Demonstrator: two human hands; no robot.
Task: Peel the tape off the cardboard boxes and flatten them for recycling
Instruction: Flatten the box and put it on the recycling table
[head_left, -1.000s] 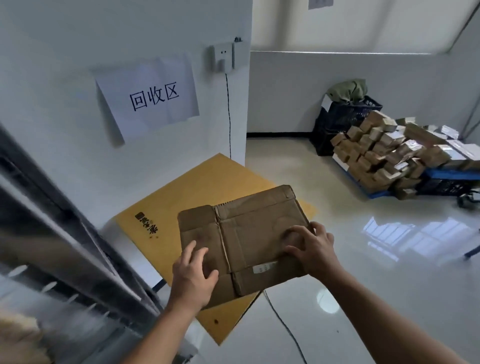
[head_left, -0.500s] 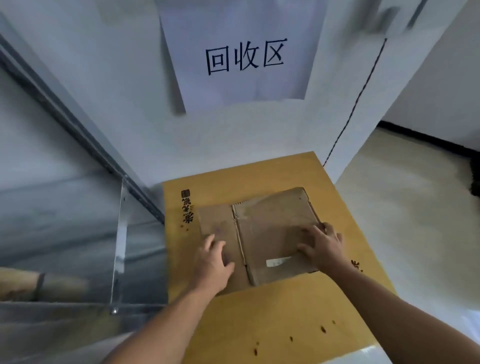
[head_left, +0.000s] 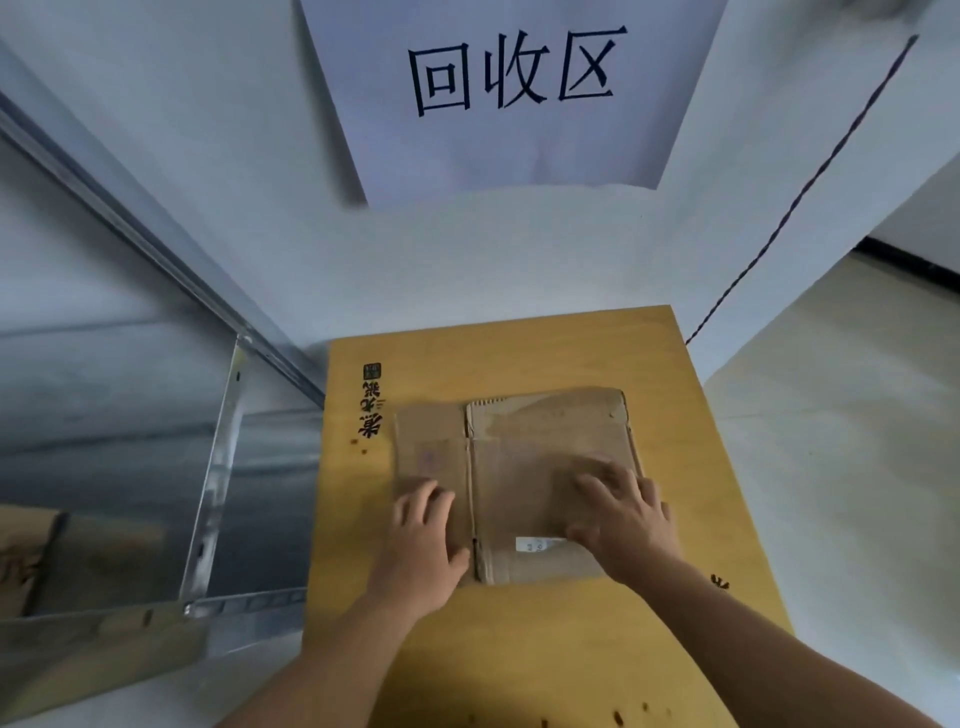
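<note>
A flattened brown cardboard box (head_left: 540, 447) lies flat on a large yellow cardboard sheet (head_left: 524, 348) on the floor, against the wall. My left hand (head_left: 423, 540) presses with straight fingers on the box's near left panel. My right hand (head_left: 621, 514) presses with spread fingers on its near right part. A small white label strip (head_left: 535, 544) shows on the box just left of my right hand.
A white paper sign (head_left: 514, 98) with three black characters hangs on the wall above. A shiny metal frame (head_left: 213, 478) stands at the left. A thin dark cable (head_left: 789, 208) runs down the wall at the right. Pale floor (head_left: 852, 467) lies to the right.
The flattened box was carried from mid-air down onto the yellow sheet. Both hands now press on it, and my view has turned to face the wall sign.
</note>
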